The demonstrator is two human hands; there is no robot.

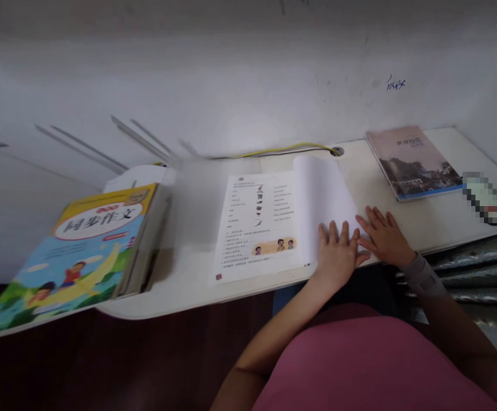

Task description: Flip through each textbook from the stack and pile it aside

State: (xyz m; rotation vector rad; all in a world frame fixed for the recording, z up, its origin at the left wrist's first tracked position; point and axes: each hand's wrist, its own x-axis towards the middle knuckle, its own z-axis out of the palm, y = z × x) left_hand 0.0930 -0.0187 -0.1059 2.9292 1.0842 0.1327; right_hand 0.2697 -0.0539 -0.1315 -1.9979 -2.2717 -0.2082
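The left hand [338,254] lies with fingers spread over the lower part of the blank page [327,194], and the right hand [386,237], also spread, is just beside it near the page's right edge; how firmly either presses, I can't tell. The open booklet [257,228] lies mid-counter [184,274]. Its curved page would probably settle best under light, even pressure outward from the fold. The left-hand book [81,251] reads 同步作文, the right-hand book [415,162] 世界历史; the booklet's fine print is too blurred.
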